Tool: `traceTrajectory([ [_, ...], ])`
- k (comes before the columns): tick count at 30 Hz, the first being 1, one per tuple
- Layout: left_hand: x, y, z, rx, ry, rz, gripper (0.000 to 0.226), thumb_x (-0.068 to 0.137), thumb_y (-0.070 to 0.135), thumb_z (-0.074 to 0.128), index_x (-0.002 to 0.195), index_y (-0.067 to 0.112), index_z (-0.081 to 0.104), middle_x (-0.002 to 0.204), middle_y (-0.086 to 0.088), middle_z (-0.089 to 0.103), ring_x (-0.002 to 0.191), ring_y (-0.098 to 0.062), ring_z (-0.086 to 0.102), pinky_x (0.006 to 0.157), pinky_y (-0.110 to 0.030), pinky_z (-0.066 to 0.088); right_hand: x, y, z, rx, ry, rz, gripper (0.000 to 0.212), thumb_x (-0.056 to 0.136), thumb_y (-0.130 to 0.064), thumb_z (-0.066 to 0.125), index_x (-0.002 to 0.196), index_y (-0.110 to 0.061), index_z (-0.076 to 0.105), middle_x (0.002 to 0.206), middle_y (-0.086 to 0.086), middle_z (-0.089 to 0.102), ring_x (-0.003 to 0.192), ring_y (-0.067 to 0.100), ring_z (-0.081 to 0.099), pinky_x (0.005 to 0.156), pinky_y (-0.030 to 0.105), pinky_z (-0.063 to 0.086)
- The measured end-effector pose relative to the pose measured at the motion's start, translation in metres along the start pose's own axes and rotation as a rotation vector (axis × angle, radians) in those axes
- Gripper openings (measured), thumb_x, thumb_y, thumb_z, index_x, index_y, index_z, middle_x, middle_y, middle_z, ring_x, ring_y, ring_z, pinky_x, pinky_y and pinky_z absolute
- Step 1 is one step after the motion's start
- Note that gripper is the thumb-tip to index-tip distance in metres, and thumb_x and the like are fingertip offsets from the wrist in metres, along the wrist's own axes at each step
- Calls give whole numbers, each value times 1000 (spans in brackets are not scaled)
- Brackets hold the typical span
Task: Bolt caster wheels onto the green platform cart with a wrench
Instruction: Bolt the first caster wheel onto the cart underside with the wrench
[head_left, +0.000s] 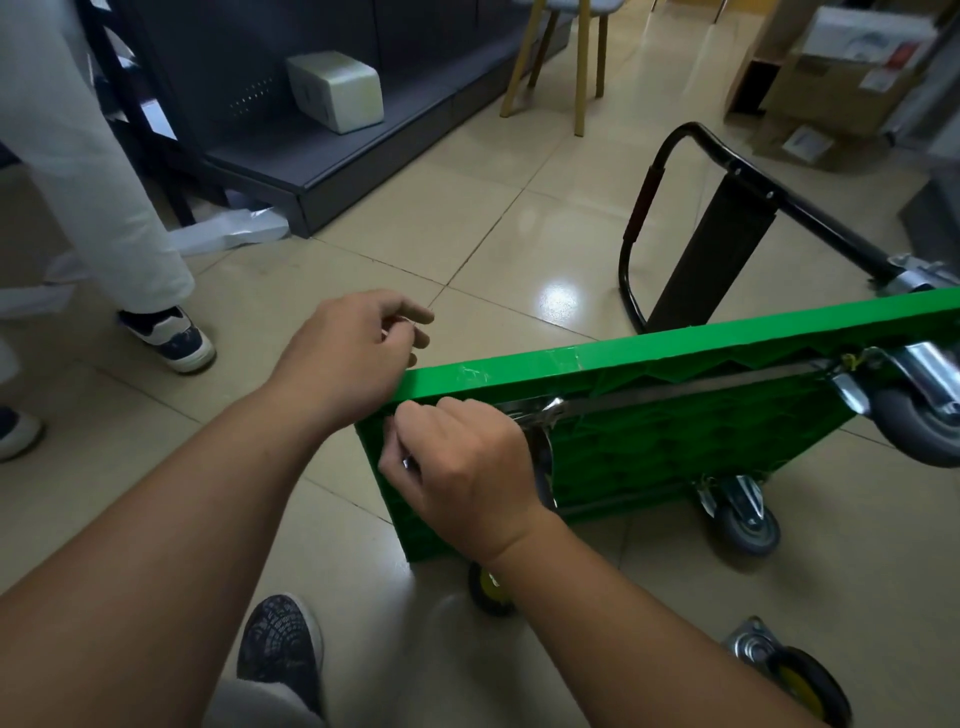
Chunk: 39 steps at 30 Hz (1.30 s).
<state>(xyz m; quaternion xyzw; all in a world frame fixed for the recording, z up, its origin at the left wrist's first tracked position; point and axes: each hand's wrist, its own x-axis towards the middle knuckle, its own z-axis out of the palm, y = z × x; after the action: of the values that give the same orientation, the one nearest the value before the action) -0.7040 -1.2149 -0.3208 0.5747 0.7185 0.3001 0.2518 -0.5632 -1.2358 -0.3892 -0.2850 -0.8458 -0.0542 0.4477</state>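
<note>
The green platform cart (675, 353) stands tipped on its long edge, its ribbed underside facing me. My left hand (353, 353) hovers over the cart's top left corner, its fingertips pinching a small shiny metal part. Against the underside near that corner, my right hand (462, 467) grips a silver wrench (408, 462), mostly hidden in the fist. A shiny caster plate (540, 415) shows just past its knuckles. Two grey casters are mounted on the cart, one at the upper right (919, 421) and one lower down (745, 519). A loose caster (795, 670) with a yellow hub lies on the floor.
The cart's black folding handle (675, 208) rests on the tiled floor behind it. A yellow-hubbed wheel (488, 592) lies under the cart's near corner. Another person's legs and shoe (171, 338) stand at the left. My shoe (280, 649) is below. Dark shelving, chair legs and boxes line the back.
</note>
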Motion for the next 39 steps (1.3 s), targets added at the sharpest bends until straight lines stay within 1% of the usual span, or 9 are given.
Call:
traceTrajectory([
  [2, 0, 7, 7, -6, -47, 45, 26, 103, 19, 51, 115, 31, 71, 99, 12, 75, 91, -6, 72, 91, -41, 59, 9, 1, -11, 50, -12, 31, 24, 90, -14, 63, 68, -13, 54, 56, 3, 48, 49, 21, 42, 47, 38, 38],
  [5, -1, 19, 12, -226, -60, 52, 25, 105, 21, 49, 114, 22, 73, 100, 3, 77, 92, -14, 74, 93, -44, 58, 21, 2, -43, 311, 138, 290, 28, 92, -11, 63, 67, -16, 51, 56, 1, 49, 49, 17, 49, 48, 33, 45],
  [7, 1, 23, 14, -171, -63, 131, 27, 103, 36, 51, 121, 28, 70, 102, 9, 77, 95, -7, 72, 94, -42, 57, 27, 14, -72, 526, 405, 623, 33, 95, -8, 60, 68, -23, 48, 54, -5, 46, 49, 7, 46, 50, 22, 41],
  [10, -3, 23, 25, -36, -197, 221, 39, 96, 59, 54, 130, 43, 63, 112, 16, 73, 105, -2, 68, 95, -41, 57, 16, 69, -112, 1014, 965, 1276, 30, 98, -9, 55, 73, -20, 42, 49, -7, 32, 45, 9, 28, 44, 23, 26],
  [12, -6, 26, 35, 138, -234, 292, 46, 92, 67, 53, 135, 50, 55, 121, 18, 69, 109, -3, 65, 94, -41, 56, -5, 98, -120, 1316, 1162, 1471, 31, 98, -14, 50, 72, -19, 35, 49, -6, 24, 43, 10, 24, 42, 22, 25],
  [14, -7, 27, 43, 356, -212, 364, 50, 92, 70, 50, 140, 56, 46, 127, 19, 66, 109, -8, 62, 89, -38, 53, -25, 109, -114, 1447, 1230, 1577, 34, 101, -17, 46, 70, -19, 31, 48, -6, 23, 41, 9, 26, 42, 21, 26],
  [24, -7, 25, 48, 431, -158, 421, 46, 98, 54, 52, 143, 58, 42, 121, 21, 66, 94, -8, 58, 72, -31, 42, -46, 110, -74, 1820, 1403, 1771, 36, 106, -21, 42, 72, -18, 32, 43, -1, 29, 33, 13, 30, 46, 20, 28],
  [30, -7, 25, 50, 463, -129, 417, 47, 98, 53, 51, 142, 59, 40, 120, 20, 67, 94, -12, 61, 72, -34, 48, -44, 113, -66, 1794, 1508, 1776, 36, 106, -18, 39, 71, -18, 30, 44, -1, 27, 34, 14, 29, 42, 14, 30],
  [39, -10, 27, 52, 500, -104, 446, 63, 86, 73, 52, 145, 54, 40, 124, 19, 66, 102, -11, 63, 78, -35, 53, -27, 115, -58, 1501, 1440, 1709, 27, 105, -22, 42, 79, -16, 34, 47, 0, 35, 36, 13, 36, 41, 19, 33],
])
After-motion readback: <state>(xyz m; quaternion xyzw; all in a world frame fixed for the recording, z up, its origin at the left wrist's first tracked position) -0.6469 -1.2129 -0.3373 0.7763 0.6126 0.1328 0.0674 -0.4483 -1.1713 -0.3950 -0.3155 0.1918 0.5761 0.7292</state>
